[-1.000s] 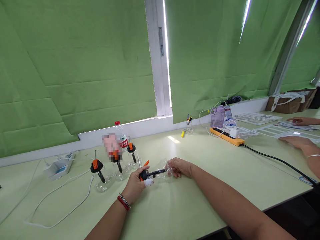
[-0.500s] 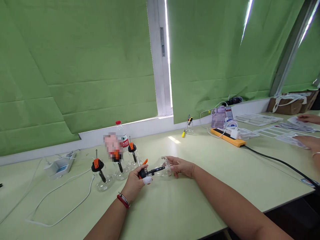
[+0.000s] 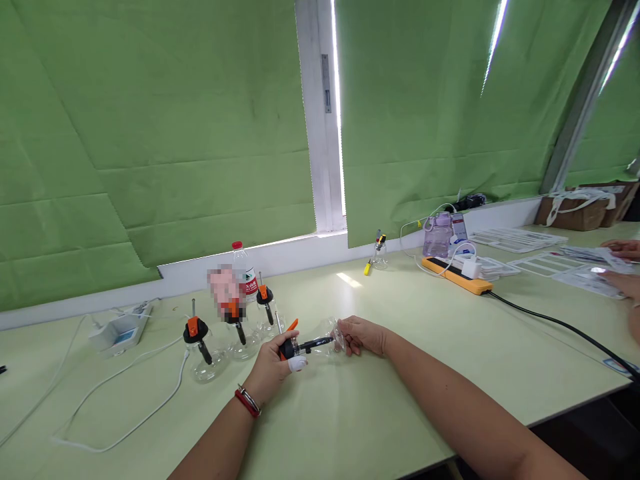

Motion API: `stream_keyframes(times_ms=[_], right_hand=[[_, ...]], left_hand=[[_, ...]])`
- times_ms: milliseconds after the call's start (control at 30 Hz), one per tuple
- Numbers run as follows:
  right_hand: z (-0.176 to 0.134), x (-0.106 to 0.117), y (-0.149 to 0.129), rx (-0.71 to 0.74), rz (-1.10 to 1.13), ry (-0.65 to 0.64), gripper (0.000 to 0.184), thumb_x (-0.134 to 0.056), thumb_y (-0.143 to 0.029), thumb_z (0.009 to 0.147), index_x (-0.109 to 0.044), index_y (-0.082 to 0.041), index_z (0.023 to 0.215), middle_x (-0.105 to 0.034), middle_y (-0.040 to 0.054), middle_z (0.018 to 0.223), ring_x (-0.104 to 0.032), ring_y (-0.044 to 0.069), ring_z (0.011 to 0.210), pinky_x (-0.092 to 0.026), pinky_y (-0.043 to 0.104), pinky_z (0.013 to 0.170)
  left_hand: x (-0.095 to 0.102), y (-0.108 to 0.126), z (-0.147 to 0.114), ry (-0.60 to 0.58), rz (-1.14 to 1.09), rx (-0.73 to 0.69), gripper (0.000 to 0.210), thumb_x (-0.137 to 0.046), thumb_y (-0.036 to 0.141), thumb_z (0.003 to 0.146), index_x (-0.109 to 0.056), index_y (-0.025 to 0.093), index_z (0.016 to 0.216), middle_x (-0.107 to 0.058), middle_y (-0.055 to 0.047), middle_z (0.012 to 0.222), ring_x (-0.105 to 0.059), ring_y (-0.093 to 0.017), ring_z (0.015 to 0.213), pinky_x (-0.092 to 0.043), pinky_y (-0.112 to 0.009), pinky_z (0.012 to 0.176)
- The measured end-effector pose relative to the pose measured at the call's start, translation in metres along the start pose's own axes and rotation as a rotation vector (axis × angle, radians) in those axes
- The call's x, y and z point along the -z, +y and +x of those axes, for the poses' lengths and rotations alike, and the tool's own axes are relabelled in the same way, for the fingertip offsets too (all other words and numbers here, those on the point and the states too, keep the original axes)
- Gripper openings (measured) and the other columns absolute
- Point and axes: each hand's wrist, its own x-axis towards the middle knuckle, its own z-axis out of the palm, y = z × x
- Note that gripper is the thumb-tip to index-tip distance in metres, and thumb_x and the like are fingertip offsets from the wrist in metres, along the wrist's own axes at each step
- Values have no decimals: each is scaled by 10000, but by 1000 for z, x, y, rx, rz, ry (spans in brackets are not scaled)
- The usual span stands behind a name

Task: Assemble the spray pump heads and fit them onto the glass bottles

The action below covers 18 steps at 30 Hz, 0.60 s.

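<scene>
A clear glass bottle (image 3: 323,339) lies on its side in the air between my hands, its neck to the left. It has a black stopper with an orange lever, and a black tube runs inside it. My left hand (image 3: 274,353) is closed around the stopper and neck; white tape wraps its thumb. The fingers of my right hand (image 3: 357,335) grip the wide base. Left of my hands stand similar bottles with black-and-orange stoppers: a near one (image 3: 203,370), a middle one (image 3: 243,348) partly blurred, and a far one (image 3: 269,320).
Behind the bottles stands a red-capped water bottle (image 3: 239,260). A white socket box (image 3: 120,331) with cables lies left. Farther right are a small glass jar (image 3: 380,257), a yellow-handled tool (image 3: 367,268), an orange power strip (image 3: 455,275) and a purple bottle (image 3: 437,237). Another person's hand (image 3: 617,283) handles papers.
The bottle in my hands has turned slightly, and my right hand's fingers have shifted at its base. My left hand keeps its hold. The other person's hands have moved over the papers.
</scene>
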Motion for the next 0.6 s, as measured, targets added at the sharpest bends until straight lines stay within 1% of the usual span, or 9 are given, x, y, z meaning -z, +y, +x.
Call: stream_keyframes(times_ms=[100, 167, 267, 333, 367, 467, 600], right_hand=[[1, 0, 2, -7, 0, 11, 606, -449, -661, 802, -618, -81, 851, -636, 71, 695, -528, 78, 452, -354, 164, 347], [0, 0, 1, -10, 5, 12, 618, -455, -672, 791, -615, -86, 900, -644, 81, 736, -542, 84, 473, -360, 164, 349], [-4, -1, -2, 14, 26, 5, 627, -543, -652, 749, -568, -132, 1099, -636, 102, 922, -590, 104, 586, -393, 161, 381], [-6, -1, -5, 39, 45, -7, 670, -639, -589, 710, -494, -186, 1225, -595, 104, 1040, -605, 119, 674, -425, 165, 415], [-7, -2, -7, 46, 51, -13, 690, -677, -550, 695, -468, -204, 1255, -576, 102, 1074, -605, 124, 703, -437, 169, 430], [-8, -3, -10, 50, 37, -15, 657, -715, -485, 683, -491, -197, 1229, -570, 93, 1069, -589, 116, 694, -442, 173, 441], [-5, -3, -8, 34, -6, 2, 531, -643, -530, 734, -586, -128, 1076, -620, 76, 899, -550, 89, 596, -413, 166, 419]], left_hand=[[1, -2, 2, -1, 0, -2, 619, -832, 210, 459, -645, 145, 1046, -533, 28, 718, -481, -113, 639, -466, -246, 598], [2, -3, 3, 0, -2, -5, 615, -833, 212, 460, -647, 146, 1043, -549, 21, 729, -491, -118, 647, -468, -249, 609], [3, -5, 5, 2, -9, -10, 615, -836, 220, 460, -646, 147, 1040, -576, 5, 756, -510, -127, 667, -476, -254, 627], [4, -6, 5, 1, -13, -12, 615, -835, 226, 463, -644, 148, 1043, -584, 2, 763, -517, -130, 675, -480, -256, 636], [4, -6, 5, 1, -15, -12, 614, -835, 227, 464, -643, 149, 1043, -584, 2, 762, -519, -130, 677, -482, -256, 638], [3, -5, 4, 5, -15, -6, 604, -830, 236, 472, -645, 153, 1041, -573, 12, 742, -515, -125, 655, -482, -252, 615], [0, 0, 1, 7, -6, 7, 598, -830, 231, 460, -651, 154, 1026, -535, 36, 688, -487, -111, 608, -475, -247, 569]])
